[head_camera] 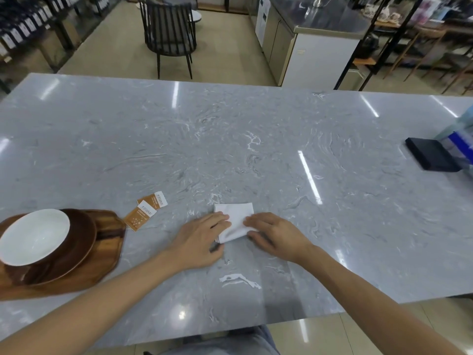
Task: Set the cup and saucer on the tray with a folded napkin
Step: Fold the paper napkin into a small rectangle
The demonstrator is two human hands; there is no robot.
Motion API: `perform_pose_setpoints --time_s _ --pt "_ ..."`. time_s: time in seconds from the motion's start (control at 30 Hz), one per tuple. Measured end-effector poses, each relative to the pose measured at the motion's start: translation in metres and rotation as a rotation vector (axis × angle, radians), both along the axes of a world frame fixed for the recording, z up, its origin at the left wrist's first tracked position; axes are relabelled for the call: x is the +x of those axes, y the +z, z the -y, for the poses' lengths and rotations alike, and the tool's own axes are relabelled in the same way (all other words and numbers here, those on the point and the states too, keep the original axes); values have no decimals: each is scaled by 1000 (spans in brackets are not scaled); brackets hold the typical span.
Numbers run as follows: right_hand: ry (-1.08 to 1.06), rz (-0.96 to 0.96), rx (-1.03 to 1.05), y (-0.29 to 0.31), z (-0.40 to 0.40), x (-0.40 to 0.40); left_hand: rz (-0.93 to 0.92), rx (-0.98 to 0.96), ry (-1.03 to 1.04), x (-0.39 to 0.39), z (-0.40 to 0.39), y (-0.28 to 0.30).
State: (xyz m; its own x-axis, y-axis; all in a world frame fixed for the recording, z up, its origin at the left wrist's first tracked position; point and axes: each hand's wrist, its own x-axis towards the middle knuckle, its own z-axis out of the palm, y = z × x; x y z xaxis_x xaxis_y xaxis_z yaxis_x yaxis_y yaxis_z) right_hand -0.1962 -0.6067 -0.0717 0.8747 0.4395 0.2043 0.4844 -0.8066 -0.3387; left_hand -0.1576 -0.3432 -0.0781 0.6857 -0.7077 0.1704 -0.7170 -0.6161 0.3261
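I'm folding the napkin (236, 221) flat on the counter, right of the tray (112, 242); my left hand (198, 242) and right hand (277, 237) press its sides. Next: crease, carry over.

White napkin (236, 221) folded flat, white cup (34, 237) on brown saucer (79, 249), wooden tray (107, 249)

The wooden tray (107, 242) at lower left runs off the frame's left edge, as does the brown saucer (82, 242) on it. The left hand (197, 242) and right hand (276, 237) cover the white napkin's (236, 213) near corners. The sachets' (146, 212) print is too small to read. At right, a blurred blue-and-clear object (460, 139) is cut off.
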Motion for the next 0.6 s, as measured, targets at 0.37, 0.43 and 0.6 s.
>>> perform_pose_setpoints --time_s 0.37,0.43,0.6 --pt "-197 -275 239 -1 3 3 -323 -414 113 13 0 -1" --pt "-200 -273 289 -3 2 7 -337 -452 142 12 -1 -1" --pt "-264 -298 374 -6 -6 11 -402 -500 304 9 -2 -3"
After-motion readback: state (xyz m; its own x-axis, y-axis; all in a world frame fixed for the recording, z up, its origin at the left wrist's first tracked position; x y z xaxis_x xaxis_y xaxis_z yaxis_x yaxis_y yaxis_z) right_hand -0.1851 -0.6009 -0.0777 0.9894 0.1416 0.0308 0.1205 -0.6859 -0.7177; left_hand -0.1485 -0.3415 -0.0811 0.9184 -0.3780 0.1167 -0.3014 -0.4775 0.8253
